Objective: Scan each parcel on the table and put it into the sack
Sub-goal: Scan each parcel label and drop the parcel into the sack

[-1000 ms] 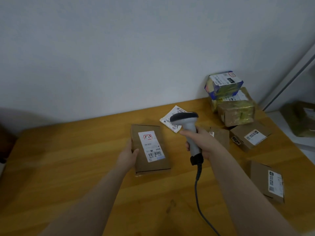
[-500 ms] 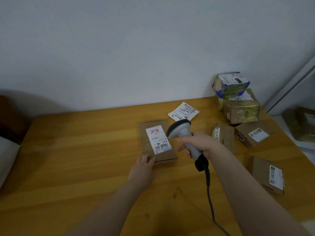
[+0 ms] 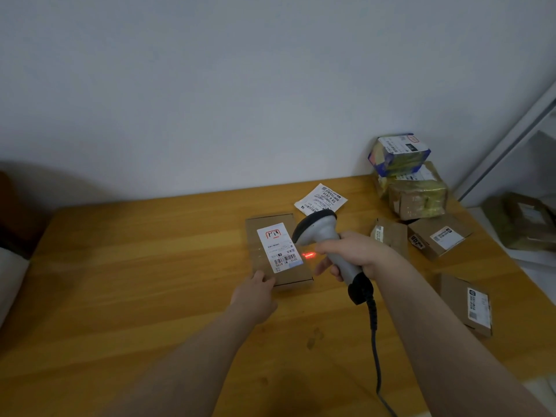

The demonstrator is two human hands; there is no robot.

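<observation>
Scanner (image 3: 317,231) aimed at a flat brown parcel (image 3: 278,251) on the wooden surface (image 3: 150,266)

Of the two hands, the right hand (image 3: 353,251) grips the scanner's grey handle, its dark head tilted down toward the parcel's white label (image 3: 279,246); a red light (image 3: 310,254) glows just right of the barcode; the left hand (image 3: 255,293) rests its fingertips on the parcel's near left corner; a dark cable (image 3: 374,341) hangs from the handle; behind the scanner lies a white packet (image 3: 320,200); further right (against the wall) a blue-and-yellow parcel (image 3: 398,153) sits on a taped parcel (image 3: 416,195); near them stand a small box (image 3: 391,234) and a labelled box (image 3: 439,236); another box (image 3: 464,302) lies at the right edge.
</observation>
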